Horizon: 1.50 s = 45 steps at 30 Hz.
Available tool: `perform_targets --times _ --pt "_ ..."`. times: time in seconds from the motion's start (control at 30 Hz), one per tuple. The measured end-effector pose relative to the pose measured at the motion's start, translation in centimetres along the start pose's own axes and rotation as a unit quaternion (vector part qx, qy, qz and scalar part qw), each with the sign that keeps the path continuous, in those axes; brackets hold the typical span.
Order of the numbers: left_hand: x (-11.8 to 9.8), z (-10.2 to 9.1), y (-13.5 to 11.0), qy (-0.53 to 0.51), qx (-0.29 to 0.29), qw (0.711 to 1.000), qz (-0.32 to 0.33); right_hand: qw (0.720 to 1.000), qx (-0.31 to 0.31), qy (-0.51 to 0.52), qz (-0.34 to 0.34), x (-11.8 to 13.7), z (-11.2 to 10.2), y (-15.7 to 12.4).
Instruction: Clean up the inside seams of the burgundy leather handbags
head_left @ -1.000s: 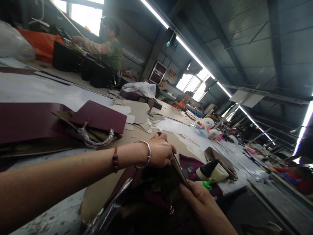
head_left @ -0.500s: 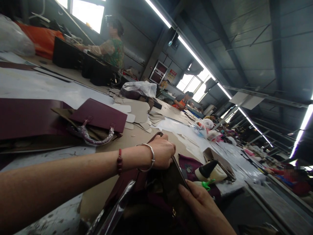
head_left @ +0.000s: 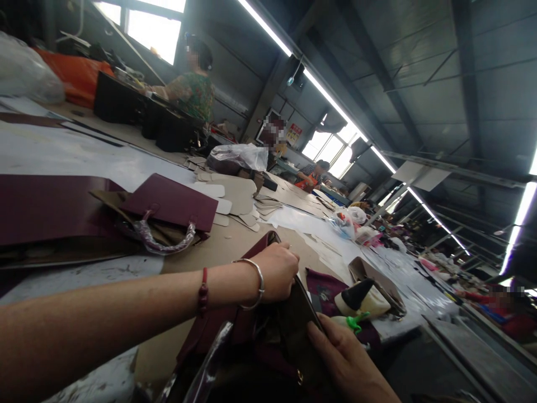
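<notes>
A burgundy handbag [head_left: 224, 336] stands in front of me, its dark brown lining showing and a plastic-wrapped handle [head_left: 210, 358] at its near side. My left hand [head_left: 274, 271], with a silver bangle at the wrist, is closed on the bag's upper edge. Lower down to the right, my right hand [head_left: 342, 350] pinches the same edge, thumb on the lining and fingers outside. A small gold-coloured metal fitting [head_left: 299, 377] shows below the right thumb. The bag's bottom is dark and hard to make out.
Another burgundy bag [head_left: 172, 198] with a wrapped handle lies left. Glue bottles, one with a black cap [head_left: 351, 295] and one with a green tip [head_left: 356, 323], lie right. Flat beige pieces [head_left: 237, 193] cover the table beyond. A co-worker [head_left: 195, 84] stands by black bags [head_left: 117, 101].
My left hand has shifted slightly down along the bag's edge, and more of the burgundy rim shows beside it. My right hand keeps its grip. The view has tilted slightly.
</notes>
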<state>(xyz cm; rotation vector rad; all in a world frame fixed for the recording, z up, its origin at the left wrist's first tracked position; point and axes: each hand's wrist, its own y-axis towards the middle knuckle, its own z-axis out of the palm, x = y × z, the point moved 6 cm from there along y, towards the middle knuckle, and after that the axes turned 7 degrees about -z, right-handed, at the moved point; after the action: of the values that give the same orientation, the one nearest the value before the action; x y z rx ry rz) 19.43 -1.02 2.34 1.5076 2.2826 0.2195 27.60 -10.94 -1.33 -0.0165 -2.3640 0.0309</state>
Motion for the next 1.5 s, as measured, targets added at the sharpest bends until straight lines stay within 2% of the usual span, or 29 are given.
perform_targets --times 0.23,0.33,0.43,0.63,0.83,1.0,1.5 --pt "0.9 0.2 -0.4 -0.007 -0.016 0.999 -0.038 0.997 -0.027 -0.076 -0.011 1.7 -0.3 3.9" --pt "1.0 -0.1 -1.2 -0.009 -0.03 0.999 -0.036 0.995 -0.03 -0.09 -0.014 1.8 0.0 4.8" --pt "0.7 -0.8 -2.2 -0.007 -0.028 0.999 -0.027 0.994 -0.037 -0.1 0.0 1.3 -0.1 4.5" --pt "1.8 -2.1 -3.1 0.003 -0.018 0.997 -0.074 0.995 -0.051 -0.089 0.004 1.2 -0.1 3.5" --pt "3.7 -1.5 -2.9 -0.064 -0.015 0.995 -0.078 0.997 -0.029 -0.063 -0.014 1.6 0.5 3.7" --pt "4.5 -1.1 -2.4 -0.078 -0.006 0.99 -0.115 0.999 -0.007 -0.039 -0.027 2.0 1.0 4.0" --pt "4.9 -0.6 -1.2 -0.111 -0.002 0.985 -0.132 1.0 0.02 -0.016 -0.013 1.6 1.3 4.1"
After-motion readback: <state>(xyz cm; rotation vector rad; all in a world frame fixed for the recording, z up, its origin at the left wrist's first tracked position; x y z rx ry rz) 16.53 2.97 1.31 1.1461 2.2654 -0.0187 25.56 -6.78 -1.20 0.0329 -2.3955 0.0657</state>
